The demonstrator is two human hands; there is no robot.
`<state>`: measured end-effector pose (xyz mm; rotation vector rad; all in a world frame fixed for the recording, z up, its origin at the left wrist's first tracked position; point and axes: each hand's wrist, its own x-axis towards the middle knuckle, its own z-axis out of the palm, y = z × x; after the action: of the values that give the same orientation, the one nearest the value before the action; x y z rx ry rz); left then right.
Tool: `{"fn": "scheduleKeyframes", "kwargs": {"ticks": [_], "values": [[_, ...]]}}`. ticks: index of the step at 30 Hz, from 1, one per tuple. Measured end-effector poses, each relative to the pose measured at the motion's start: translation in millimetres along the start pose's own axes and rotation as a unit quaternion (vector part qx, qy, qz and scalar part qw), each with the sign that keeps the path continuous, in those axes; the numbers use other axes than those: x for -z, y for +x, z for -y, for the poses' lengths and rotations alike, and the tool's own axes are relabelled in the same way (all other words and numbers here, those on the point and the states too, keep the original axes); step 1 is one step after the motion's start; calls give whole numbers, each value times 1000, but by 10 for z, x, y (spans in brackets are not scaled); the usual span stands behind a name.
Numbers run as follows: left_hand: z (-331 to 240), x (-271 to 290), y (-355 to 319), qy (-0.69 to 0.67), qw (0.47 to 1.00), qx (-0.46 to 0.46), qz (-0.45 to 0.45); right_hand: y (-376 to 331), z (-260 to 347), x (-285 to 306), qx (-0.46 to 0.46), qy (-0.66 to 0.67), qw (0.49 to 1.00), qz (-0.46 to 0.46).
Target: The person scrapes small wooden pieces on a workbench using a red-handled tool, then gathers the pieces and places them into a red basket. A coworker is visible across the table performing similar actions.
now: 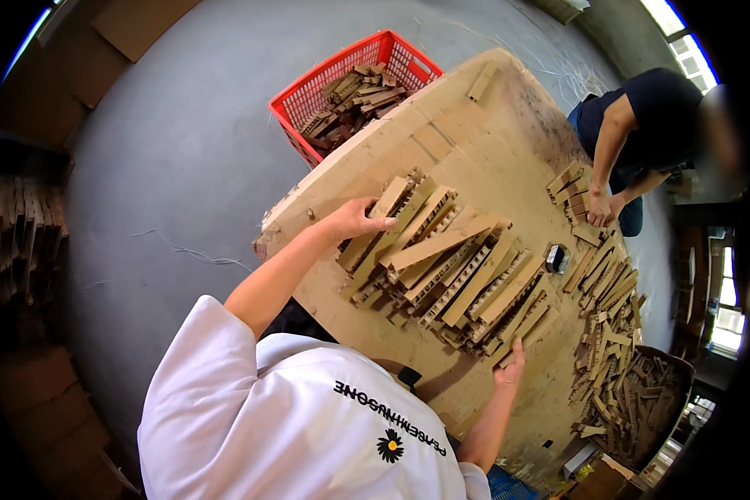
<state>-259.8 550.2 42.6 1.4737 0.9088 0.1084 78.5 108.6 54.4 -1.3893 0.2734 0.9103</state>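
Observation:
A row of tan cardboard strips [467,271], with honeycomb cores showing at their sides, lies piled across the tabletop in front of me. My left hand [360,222] is closed about the strips at the row's left end. Its thumb stretches over them, and some of its fingers are partly hidden. At the opposite, lower right end, my right hand [511,365] grips the end of the outermost strips, with its fingertips pointing up along them. One strip lies slantwise on top of the others. Just right of the row sits a small black-and-white object [557,258].
Beyond the brown table [508,125] a red plastic basket [304,104] holds cardboard pieces. A co-worker [633,133] bends over the right edge, both hands at a small stack of strips [571,190]. Loose strips [608,333] heap along that side, above a full dark container [679,375].

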Motion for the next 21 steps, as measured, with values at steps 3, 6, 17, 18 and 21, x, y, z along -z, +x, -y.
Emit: {"fn": "scheduleKeyframes", "kwargs": {"ticks": [3,6,17,18,21], "values": [[-25,352,94,-51,997,-23,-57,1,-214,-639,-4,15,1000,-5],[-154,910,300,-16,992,-105,-74,16,-292,-1273,-5,-6,1000,-24],[-660,2725,1663,-80,994,45,60,564,3,-3401,-39,-37,997,-57],[-709,2838,1752,-78,996,13,40,621,29,-3602,-40,-34,997,-53],[-501,3161,2306,-16,1000,3,26,930,24,-4221,-22,-33,999,12]]}}
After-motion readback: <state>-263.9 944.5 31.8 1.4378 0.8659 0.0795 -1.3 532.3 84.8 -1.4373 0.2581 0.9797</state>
